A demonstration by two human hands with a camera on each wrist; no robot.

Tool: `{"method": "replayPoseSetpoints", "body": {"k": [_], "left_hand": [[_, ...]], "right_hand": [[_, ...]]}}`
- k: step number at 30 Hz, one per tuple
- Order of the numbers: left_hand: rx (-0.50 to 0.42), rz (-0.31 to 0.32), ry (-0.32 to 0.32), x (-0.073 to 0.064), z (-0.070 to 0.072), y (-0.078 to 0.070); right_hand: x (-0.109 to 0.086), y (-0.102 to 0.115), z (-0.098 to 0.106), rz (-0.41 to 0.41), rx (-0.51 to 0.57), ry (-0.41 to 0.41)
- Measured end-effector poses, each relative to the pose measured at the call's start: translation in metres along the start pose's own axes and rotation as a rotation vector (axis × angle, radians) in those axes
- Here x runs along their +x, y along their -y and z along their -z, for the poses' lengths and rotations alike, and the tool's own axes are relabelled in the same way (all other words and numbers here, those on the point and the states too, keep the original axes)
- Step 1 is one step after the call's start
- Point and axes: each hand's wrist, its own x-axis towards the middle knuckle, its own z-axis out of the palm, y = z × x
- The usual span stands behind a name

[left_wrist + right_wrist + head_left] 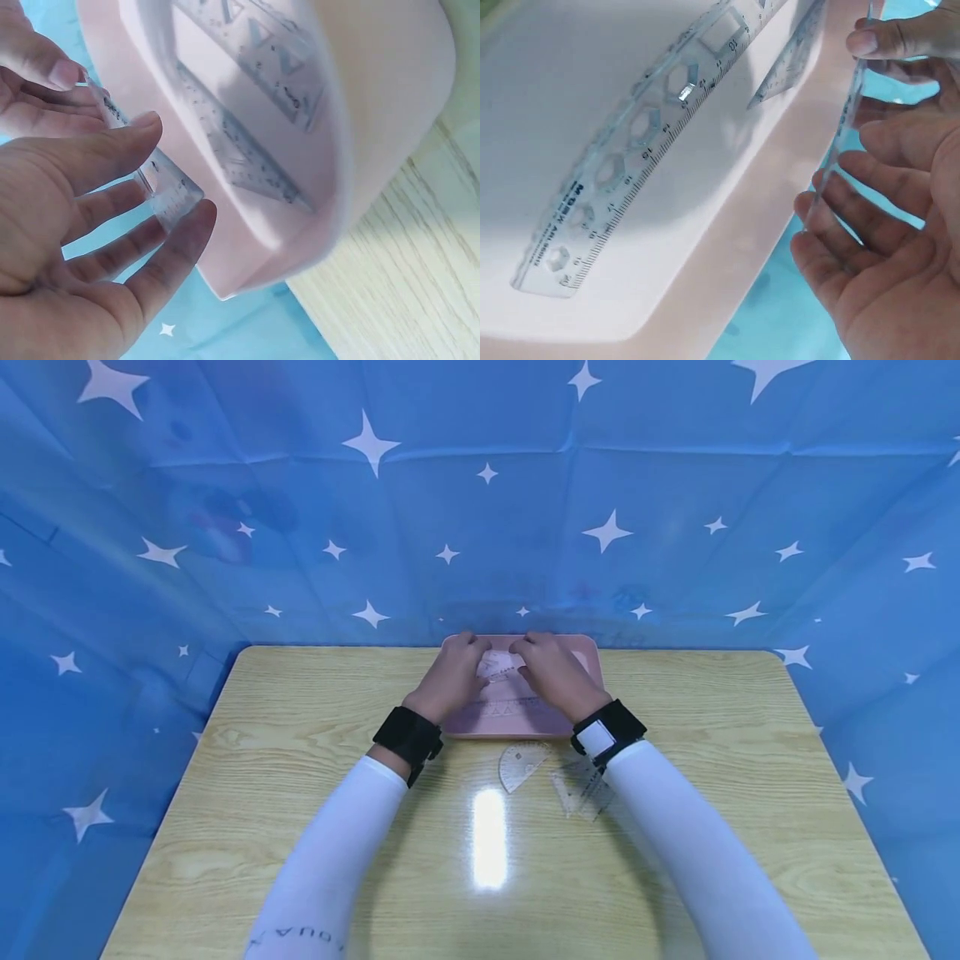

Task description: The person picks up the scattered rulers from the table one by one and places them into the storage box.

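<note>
A clear plastic set square (174, 187) with printed marks is held up between both hands, over the far side of a pink tray (397, 67). It shows nearly edge-on, so its full outline cannot be told. My left hand (452, 672) pinches it between thumb and fingers. On its other end, the thumb and fingers of my right hand (558, 675) grip it, with the fingertips along its edge (815, 202). Inside the tray lie a clear ruler (630, 157) with cut-out shapes and another set square (784, 75) near the far wall.
On the wooden table (300, 760), a clear protractor (519, 763) lies in front of the tray. Right of it is a clear angular drawing piece (579, 793), partly behind the right forearm. A blue star-patterned cloth (480, 527) hangs directly behind the table.
</note>
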Motion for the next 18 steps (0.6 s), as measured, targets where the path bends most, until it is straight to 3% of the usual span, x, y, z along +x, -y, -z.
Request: {"method": "replayPoseSetpoints", "body": {"k": [8, 14, 18], "left_hand": [[0.002, 0.099, 0.060, 0.015, -0.008, 0.007], [0.074, 0.118, 0.089, 0.024, -0.015, 0.009], [0.093, 0.142, 0.103, 0.027, -0.018, 0.011]], "right_hand": [[0.011, -0.007, -0.006, -0.032, 0.072, 0.092], [0.012, -0.013, -0.009, -0.068, 0.187, 0.196], [0.012, -0.016, -0.012, -0.068, 0.225, 0.215]]}}
